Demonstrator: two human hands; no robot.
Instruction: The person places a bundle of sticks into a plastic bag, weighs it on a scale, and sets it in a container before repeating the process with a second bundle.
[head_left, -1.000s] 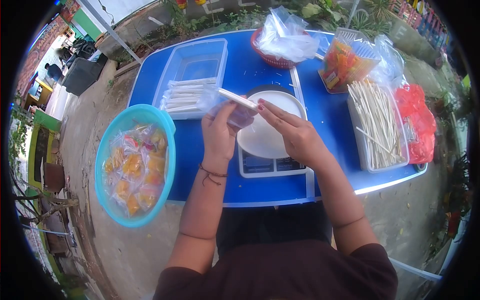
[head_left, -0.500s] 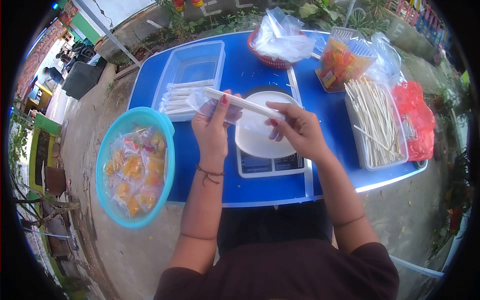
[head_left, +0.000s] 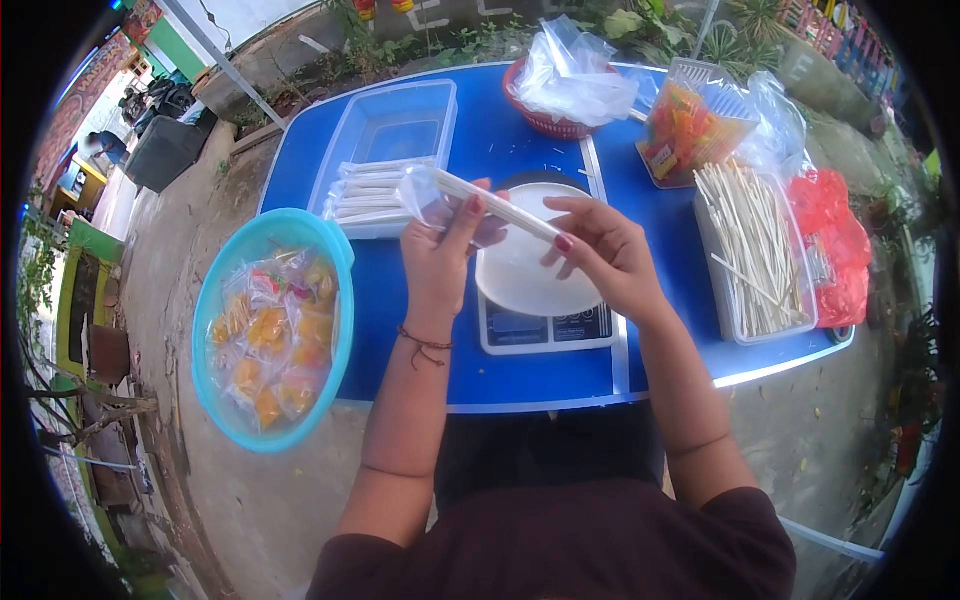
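In my left hand (head_left: 440, 255), a bundle of thin white sticks (head_left: 510, 213) is pinched together with a small clear plastic bag (head_left: 425, 195) around its upper left end. The bundle slants down to the right above a digital scale (head_left: 545, 335) with a round white plate (head_left: 525, 280). My right hand (head_left: 610, 250) is at the bundle's lower end, its thumb touching the tip and its fingers loosely curled and apart. Nearby, several bagged stick bundles (head_left: 375, 195) lie in a clear plastic tray (head_left: 395, 105).
On the right stand a container of loose white sticks (head_left: 750, 250), a red plastic bag (head_left: 835, 250) and a clear tub of orange and red packets (head_left: 685, 130). A red basket (head_left: 560, 128) holds clear bags. At left sits a turquoise basin (head_left: 345, 300) with bagged orange items.
Both hands and the stick bundle have shifted slightly right. My right fingers have spread from around the bundle's end, with the thumb now at its tip.
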